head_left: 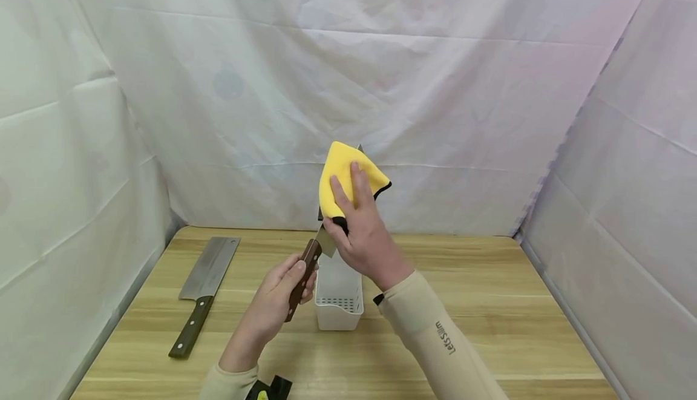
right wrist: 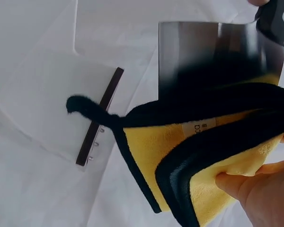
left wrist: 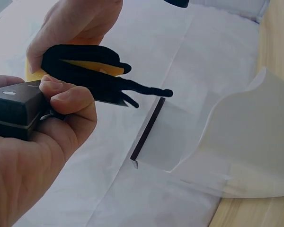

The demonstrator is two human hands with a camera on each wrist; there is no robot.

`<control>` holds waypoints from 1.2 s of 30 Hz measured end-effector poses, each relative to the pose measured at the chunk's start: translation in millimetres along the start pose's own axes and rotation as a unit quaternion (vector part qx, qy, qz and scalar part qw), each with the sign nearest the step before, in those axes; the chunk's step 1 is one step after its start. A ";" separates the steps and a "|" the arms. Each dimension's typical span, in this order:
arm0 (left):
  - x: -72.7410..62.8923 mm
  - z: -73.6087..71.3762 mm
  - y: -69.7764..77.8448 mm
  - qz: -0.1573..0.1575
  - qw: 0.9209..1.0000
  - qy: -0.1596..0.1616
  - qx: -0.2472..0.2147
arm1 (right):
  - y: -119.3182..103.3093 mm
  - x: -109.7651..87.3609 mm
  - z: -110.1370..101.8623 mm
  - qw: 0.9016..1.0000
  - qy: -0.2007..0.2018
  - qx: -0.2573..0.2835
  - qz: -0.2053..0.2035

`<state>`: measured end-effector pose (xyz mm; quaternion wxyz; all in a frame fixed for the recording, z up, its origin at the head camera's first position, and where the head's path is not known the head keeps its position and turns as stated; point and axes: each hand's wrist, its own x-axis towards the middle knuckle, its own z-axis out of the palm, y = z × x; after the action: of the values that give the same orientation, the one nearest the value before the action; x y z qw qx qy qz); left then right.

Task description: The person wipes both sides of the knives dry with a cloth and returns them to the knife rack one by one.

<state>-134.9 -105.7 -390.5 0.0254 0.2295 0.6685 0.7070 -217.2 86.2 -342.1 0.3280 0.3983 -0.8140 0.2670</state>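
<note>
My left hand (head_left: 274,294) grips the dark brown riveted handle (head_left: 303,279) of a broad-bladed kitchen knife, its blade (right wrist: 194,52) slanting up and away to the right. A yellow cloth (head_left: 333,185) with black edging is folded over that blade. My right hand (head_left: 365,236) holds the cloth against the blade, fingers spread over the yellow side. Only the heel and a bit of the tip show past the cloth in the head view. From the right wrist, the cloth's black border (right wrist: 180,165) crosses the shiny blade.
A second knife, a cleaver (head_left: 209,273) with a dark handle, lies flat on the wooden table (head_left: 463,327) at the left. Below the hands stands a white perforated basket (head_left: 339,315); a dark strip (left wrist: 148,128) runs along its edge. White fabric (head_left: 435,115) hangs behind and at both sides.
</note>
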 end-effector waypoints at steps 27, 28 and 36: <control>2.5 -5.6 -7.4 0.036 0.999 0.002 0.011 | -22.7 -9.4 14.6 1.000 -0.006 0.003 -0.023; 2.5 -5.9 -6.9 0.034 0.999 0.005 0.012 | -21.4 -9.3 14.3 1.000 -0.002 0.002 -0.024; 2.2 -4.5 -7.2 0.047 0.997 0.022 0.051 | -10.1 -6.7 4.2 0.999 0.024 -0.029 -0.022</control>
<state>-140.4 -108.4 -396.8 -0.0347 0.2461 0.6924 0.6774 -207.1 81.0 -348.0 0.3646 0.4000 -0.8043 0.2452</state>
